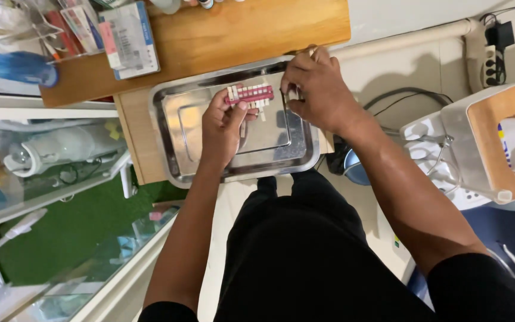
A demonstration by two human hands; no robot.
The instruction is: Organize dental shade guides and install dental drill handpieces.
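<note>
My left hand [223,125] holds a small red holder with a row of white tooth-shaped tabs [250,94] above a shiny steel tray [177,119]. My right hand [316,86] hovers at the tray's far right corner, fingers pinched together near the holder's right end. Something small and pale shows between its fingertips, but I cannot tell what it is. The tray rests on a light wooden surface [132,140] in front of my lap.
A wooden shelf [239,30] behind the tray carries boxes and packets [127,39]. Glass shelving with a white device [49,149] stands at the left. A white unit with a wooden panel [496,137], cables and a power strip [491,59] sit at the right.
</note>
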